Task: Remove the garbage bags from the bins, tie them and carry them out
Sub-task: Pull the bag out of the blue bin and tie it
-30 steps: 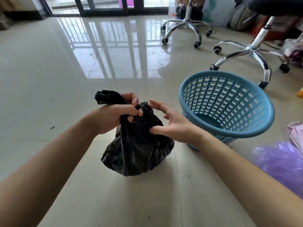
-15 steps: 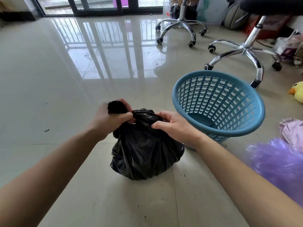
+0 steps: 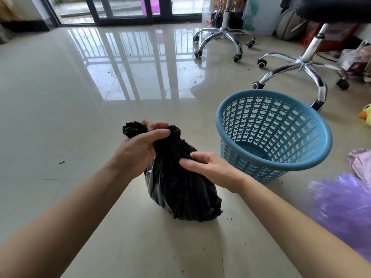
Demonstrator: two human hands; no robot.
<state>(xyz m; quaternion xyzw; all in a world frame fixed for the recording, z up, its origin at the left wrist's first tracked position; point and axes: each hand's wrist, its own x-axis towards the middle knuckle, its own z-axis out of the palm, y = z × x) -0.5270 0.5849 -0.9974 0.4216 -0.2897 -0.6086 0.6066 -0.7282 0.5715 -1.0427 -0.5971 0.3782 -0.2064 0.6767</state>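
Observation:
A filled black garbage bag (image 3: 180, 189) stands on the tiled floor in front of me. My left hand (image 3: 140, 149) is closed around its gathered neck, with a twisted end of plastic sticking out to the left of my fist. My right hand (image 3: 208, 167) pinches the bag's upper right side between thumb and fingers. To the right stands a blue perforated plastic bin (image 3: 275, 135), tilted toward me, with nothing inside it.
Two chrome swivel-chair bases (image 3: 222, 37) (image 3: 301, 67) stand behind the bin. A purple plastic bag (image 3: 341, 205) lies at the right edge, a yellow duck toy (image 3: 366, 117) beyond it. Glass sliding doors (image 3: 124, 9) run along the far wall. Small crumbs dot the floor.
My right hand slid from the bag's neck down to its upper right side. My left hand kept its grip on the neck, and the bag sits a little further right in view.

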